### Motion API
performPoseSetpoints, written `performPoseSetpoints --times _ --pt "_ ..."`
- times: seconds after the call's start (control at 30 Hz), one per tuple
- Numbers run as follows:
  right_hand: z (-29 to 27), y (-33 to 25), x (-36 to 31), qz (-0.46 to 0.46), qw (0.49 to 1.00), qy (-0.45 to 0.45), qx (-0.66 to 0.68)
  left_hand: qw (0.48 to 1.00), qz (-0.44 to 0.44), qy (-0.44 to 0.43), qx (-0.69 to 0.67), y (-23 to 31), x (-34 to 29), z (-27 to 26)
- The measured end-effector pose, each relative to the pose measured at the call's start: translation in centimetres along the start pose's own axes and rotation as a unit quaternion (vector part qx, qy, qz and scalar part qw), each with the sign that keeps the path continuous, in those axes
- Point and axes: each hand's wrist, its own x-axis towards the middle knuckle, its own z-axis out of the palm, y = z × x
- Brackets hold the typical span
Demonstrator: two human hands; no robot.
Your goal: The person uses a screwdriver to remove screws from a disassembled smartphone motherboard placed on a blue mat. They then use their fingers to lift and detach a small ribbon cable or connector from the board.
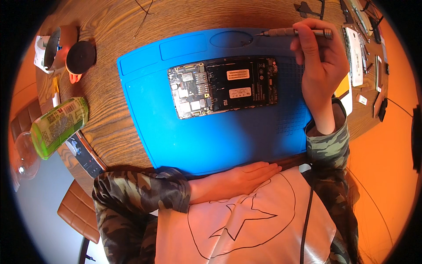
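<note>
My right hand (321, 61) is closed around a slim metal screwdriver (281, 32) above the far right of a blue repair mat (206, 145). The screwdriver lies nearly level, its tip pointing left at the mat's oval recess (226, 38), where a few tiny dark parts (246, 43) sit. Below it on the mat lies an opened smartphone (239, 81), its circuit board bare at the left and its black battery at the right. My left hand (235, 179) rests flat against my shirt by the mat's near edge, fingers stretched out, holding nothing.
At the left stand a dark round container (63, 46) and a black round lid (81, 57). A green package (61, 125) and a phone with a lit screen (83, 154) lie nearer. Along the right edge are a white phone-sized panel (352, 57) and several loose parts.
</note>
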Motion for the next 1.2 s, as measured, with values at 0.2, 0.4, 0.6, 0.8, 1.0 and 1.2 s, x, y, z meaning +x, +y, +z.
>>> performPoseSetpoints --times 0.2,0.4,0.6,0.8,1.0,1.2 --pt "0.0 -0.1 -0.2 0.018 1.000 -0.008 0.002 1.000 0.009 -0.008 0.011 -0.1 0.0 -0.1" --pt "-0.5 -0.5 -0.1 -0.012 1.000 0.012 0.004 1.000 0.017 -0.015 0.019 -0.4 0.0 -0.4" --pt "-0.8 -1.4 -0.8 -0.009 1.000 0.001 0.011 0.999 0.021 -0.015 0.023 -0.4 0.0 -0.4" --pt "-0.6 -1.7 -1.3 0.008 1.000 -0.017 0.001 1.000 0.016 -0.010 0.011 -0.3 -0.1 -0.4" --pt "-0.2 -1.6 -1.4 0.012 1.000 -0.005 -0.013 0.999 0.022 -0.018 0.017 -0.2 -0.2 -0.3" --pt "-0.3 -1.5 -1.2 -0.007 1.000 -0.023 -0.013 1.000 0.017 -0.012 0.014 -0.1 -0.1 -0.3"
